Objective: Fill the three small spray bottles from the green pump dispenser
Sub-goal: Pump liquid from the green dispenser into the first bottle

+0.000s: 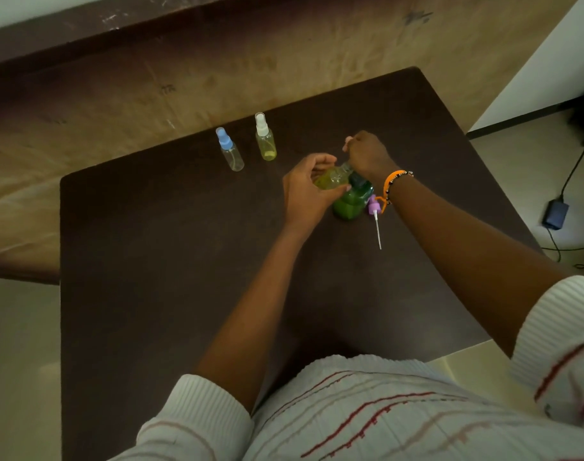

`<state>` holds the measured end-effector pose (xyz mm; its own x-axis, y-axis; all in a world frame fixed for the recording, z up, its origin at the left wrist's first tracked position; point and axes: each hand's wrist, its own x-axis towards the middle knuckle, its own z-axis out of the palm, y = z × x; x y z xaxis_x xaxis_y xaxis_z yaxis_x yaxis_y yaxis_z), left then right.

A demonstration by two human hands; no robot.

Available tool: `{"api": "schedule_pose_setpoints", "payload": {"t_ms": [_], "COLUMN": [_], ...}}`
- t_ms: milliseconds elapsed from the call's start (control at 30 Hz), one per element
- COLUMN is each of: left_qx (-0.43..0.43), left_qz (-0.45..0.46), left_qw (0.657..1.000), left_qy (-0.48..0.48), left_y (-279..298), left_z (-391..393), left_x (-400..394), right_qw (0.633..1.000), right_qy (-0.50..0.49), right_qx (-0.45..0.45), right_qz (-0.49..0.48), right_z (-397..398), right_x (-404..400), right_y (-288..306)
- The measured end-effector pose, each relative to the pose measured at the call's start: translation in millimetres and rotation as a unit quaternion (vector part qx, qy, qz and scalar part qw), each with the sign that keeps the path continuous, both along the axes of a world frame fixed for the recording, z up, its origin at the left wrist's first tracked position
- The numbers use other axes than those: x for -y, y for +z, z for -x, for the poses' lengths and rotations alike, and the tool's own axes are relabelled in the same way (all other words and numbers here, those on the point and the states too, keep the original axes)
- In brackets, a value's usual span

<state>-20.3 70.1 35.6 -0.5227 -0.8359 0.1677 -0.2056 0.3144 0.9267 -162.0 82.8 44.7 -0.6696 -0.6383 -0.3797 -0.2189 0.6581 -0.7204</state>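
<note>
Both hands are busy over the dark brown desk. The left hand has its fingers and thumb curled round a small clear plastic bottle holding yellow-green liquid, tilted with its neck toward the right hand. That small bottle sits right against the top of the squat green translucent pump dispenser, which stands on the desk near its middle-right, dark green at the shoulder and brighter green lower down. The right hand is above the dispenser, fingers bunched downward at the pump head; the pump itself is mostly hidden under the wrist, so exactly what they hold cannot be told. An orange and black beaded bracelet rings that wrist.

Just beside the dispenser on the right lies a lilac spray cap with a long thin white dip tube, off its bottle.

Further back stand two more small spray bottles, upright and apart: a clear one with a blue spray top, looking empty, and a clear one with a white spray top, yellowish liquid at its bottom.
</note>
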Motion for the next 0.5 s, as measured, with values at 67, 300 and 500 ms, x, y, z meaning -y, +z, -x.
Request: {"api": "schedule_pose_setpoints", "payload": {"t_ms": [67, 300, 500], "left_qx": [0.000, -0.002, -0.001], "left_qz": [-0.004, -0.005, -0.003], "left_qw": [1.000, 1.000, 1.000], "left_qy": [0.002, 0.000, 0.003], "left_y": [-0.4, 0.2, -2.5], "left_z": [0.7, 0.9, 0.8], "left_x": [-0.5, 1.9, 1.2], "right_qw": [1.000, 1.000, 1.000], "right_qy": [-0.011, 0.013, 0.005], "right_qx": [-0.012, 0.001, 0.011], "right_qz": [0.003, -0.017, -0.021], "right_z": [-0.9, -2.4, -3.3], "right_x": [-0.8, 3.0, 0.8], "right_y": [0.6, 9.9, 5.0]}}
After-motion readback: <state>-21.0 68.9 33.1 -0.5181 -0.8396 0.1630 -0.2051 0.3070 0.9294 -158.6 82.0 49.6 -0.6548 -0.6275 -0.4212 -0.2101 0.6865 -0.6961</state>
